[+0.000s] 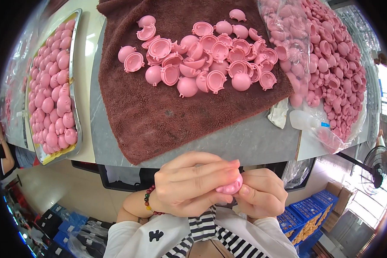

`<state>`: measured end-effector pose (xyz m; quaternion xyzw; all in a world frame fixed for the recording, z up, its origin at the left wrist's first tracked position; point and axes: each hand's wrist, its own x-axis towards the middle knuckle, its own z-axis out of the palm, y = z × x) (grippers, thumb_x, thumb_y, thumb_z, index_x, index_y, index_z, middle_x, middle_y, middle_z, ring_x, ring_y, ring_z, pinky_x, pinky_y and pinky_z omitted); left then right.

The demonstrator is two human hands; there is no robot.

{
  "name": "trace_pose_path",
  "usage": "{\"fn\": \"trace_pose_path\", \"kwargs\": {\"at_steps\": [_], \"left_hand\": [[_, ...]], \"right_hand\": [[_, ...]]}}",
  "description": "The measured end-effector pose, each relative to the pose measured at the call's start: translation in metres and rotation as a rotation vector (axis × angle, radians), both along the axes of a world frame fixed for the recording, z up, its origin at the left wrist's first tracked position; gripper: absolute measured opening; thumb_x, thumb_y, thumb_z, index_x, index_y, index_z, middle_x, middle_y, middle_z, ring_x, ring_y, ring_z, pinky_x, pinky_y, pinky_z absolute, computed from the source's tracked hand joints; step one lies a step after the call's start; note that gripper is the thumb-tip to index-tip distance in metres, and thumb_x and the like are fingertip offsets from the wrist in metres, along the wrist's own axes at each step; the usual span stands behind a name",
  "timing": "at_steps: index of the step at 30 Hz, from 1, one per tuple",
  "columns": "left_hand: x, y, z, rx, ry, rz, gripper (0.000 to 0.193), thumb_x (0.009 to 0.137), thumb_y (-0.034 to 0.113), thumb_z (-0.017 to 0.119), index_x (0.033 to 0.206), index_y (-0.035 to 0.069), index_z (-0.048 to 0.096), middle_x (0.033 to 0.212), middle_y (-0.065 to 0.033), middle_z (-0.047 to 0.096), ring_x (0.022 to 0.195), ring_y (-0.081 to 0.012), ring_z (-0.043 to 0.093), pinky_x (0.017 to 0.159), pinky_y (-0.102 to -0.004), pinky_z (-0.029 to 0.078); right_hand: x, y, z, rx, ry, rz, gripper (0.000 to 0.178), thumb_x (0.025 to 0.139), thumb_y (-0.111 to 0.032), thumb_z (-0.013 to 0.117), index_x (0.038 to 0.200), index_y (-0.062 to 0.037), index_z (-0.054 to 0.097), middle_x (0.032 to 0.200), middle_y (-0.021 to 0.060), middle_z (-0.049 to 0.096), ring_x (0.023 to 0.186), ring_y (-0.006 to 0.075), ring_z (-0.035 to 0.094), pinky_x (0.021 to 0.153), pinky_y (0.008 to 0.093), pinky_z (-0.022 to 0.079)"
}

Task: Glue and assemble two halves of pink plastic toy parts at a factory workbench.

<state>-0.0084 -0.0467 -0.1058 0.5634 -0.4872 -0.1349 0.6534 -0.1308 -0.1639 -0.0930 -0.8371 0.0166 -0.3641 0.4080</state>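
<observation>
You hold a small pink plastic piece (230, 187) between both hands, close to your chest and below the near edge of the table. Most of it is hidden: your left hand (192, 185) wraps over it with the fingers curled long across the top, and your right hand (262, 193) closes on it from the other side, thumb pressed to its end. Only a rounded pink sliver shows between them, so you cannot tell whether it is one shell or two joined. A beaded bracelet (148, 198) sits on your left wrist.

Beyond your hands, a brown towel (150, 112) lies over the grey table (245, 142), and on it is a loose heap of pink half-shells (202, 56), some dome up, some hollow side up. To the right, a clear plastic bag (331, 73) spills many more of the same pink shells; its far side is cut off by the rim of the view. A crumpled white cloth (279, 112) lies at the towel's right corner. At the left, a long metal tray (75, 86) is packed with rounded pink pieces.

Below the table to the right stand blue crates (307, 210), and a fan (374, 170) stands at the far right, bent by the lens.
</observation>
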Motion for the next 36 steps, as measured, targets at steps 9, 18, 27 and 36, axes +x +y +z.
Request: {"fn": "trace_pose_path", "kwargs": {"at_steps": [9, 18, 27, 36], "left_hand": [[0.003, 0.001, 0.004, -0.006, -0.045, -0.018, 0.035, 0.062, 0.01, 0.073, 0.093, -0.003, 0.063, 0.093, -0.0147, 0.064, 0.075, -0.0248, 0.061, 0.064, -0.0295, 0.051], [0.002, 0.007, -0.018, -0.017, 0.717, -0.415, 0.06, 0.067, 0.046, 0.069, 0.099, -0.003, 0.057, 0.098, -0.0069, 0.05, 0.087, -0.0127, 0.049, 0.077, -0.0248, 0.039], [0.0, 0.002, 0.004, 0.004, 1.361, -0.468, 0.055, 0.071, 0.047, 0.065, 0.097, 0.004, 0.044, 0.073, -0.0144, 0.057, 0.07, -0.0243, 0.058, 0.062, -0.0345, 0.05], [0.004, 0.017, 0.008, -0.057, 1.275, -0.521, 0.04, 0.07, 0.026, 0.073, 0.094, -0.001, 0.055, 0.084, -0.0172, 0.059, 0.079, -0.0265, 0.057, 0.07, -0.036, 0.046]], "right_hand": [[0.005, 0.004, -0.001, 0.008, -0.102, -0.012, 0.032, 0.05, 0.004, 0.072, 0.079, 0.003, 0.058, 0.066, 0.0118, 0.059, 0.054, 0.0223, 0.059, 0.049, 0.0267, 0.049], [0.003, -0.007, -0.01, 0.03, -0.309, -0.061, 0.021, 0.06, -0.007, 0.073, 0.075, -0.0027, 0.06, 0.062, 0.0043, 0.052, 0.052, 0.0137, 0.045, 0.042, 0.0228, 0.039], [-0.021, -0.076, -0.018, 0.002, -0.298, -0.766, 0.031, 0.081, -0.012, 0.055, 0.108, 0.0008, 0.046, 0.092, 0.0081, 0.047, 0.081, 0.0156, 0.045, 0.062, 0.0243, 0.037], [-0.023, -0.094, -0.023, 0.052, 0.38, -0.759, 0.021, 0.076, -0.009, 0.064, 0.093, 0.0014, 0.058, 0.095, 0.0034, 0.061, 0.068, 0.0084, 0.041, 0.06, 0.0206, 0.036]]}}
